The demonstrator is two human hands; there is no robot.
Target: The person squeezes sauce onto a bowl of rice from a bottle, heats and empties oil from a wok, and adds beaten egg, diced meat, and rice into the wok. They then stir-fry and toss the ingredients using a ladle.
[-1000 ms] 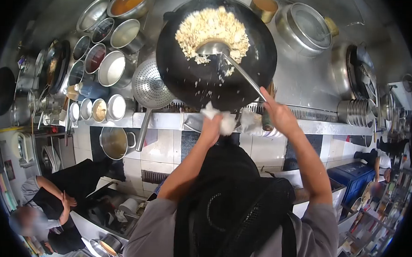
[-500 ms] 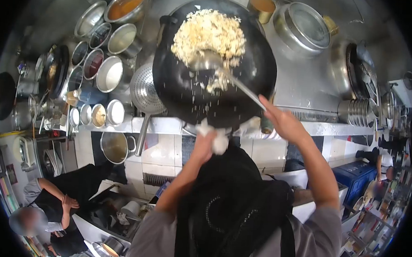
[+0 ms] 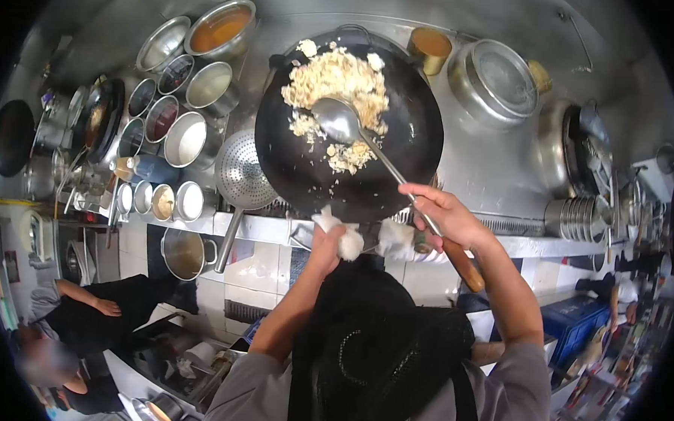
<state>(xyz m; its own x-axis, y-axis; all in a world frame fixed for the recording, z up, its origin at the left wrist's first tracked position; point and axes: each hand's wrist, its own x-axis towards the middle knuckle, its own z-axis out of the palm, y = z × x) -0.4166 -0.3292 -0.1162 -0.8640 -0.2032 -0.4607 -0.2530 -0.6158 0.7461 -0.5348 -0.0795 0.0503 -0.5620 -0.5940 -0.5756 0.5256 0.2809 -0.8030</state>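
Note:
A black wok (image 3: 410, 165) sits in the middle of the view with fried rice (image 3: 335, 79) heaped on its far side and a smaller clump nearer me. My left hand (image 3: 323, 249) is closed around a folded white cloth (image 3: 350, 245) at the wok's near edge; the cloth hides whatever lies beneath it. My right hand (image 3: 451, 217) grips the metal shaft of a ladle (image 3: 336, 122), just above its wooden end. The ladle's rounded bowl rests over the near side of the rice.
Left of the wok lie a perforated strainer (image 3: 246, 173) and several metal containers, among them a bowl of orange liquid (image 3: 221, 32). To the right stand a lidded pot (image 3: 500, 82) and stacked metal cups (image 3: 575, 217). A co-worker's hand (image 3: 107, 306) shows at lower left.
Loose grains that were in the air have come down, and the rice lies more spread out. The ladle's bowl now shows its rounded back. My right hand's grip on the ladle has changed.

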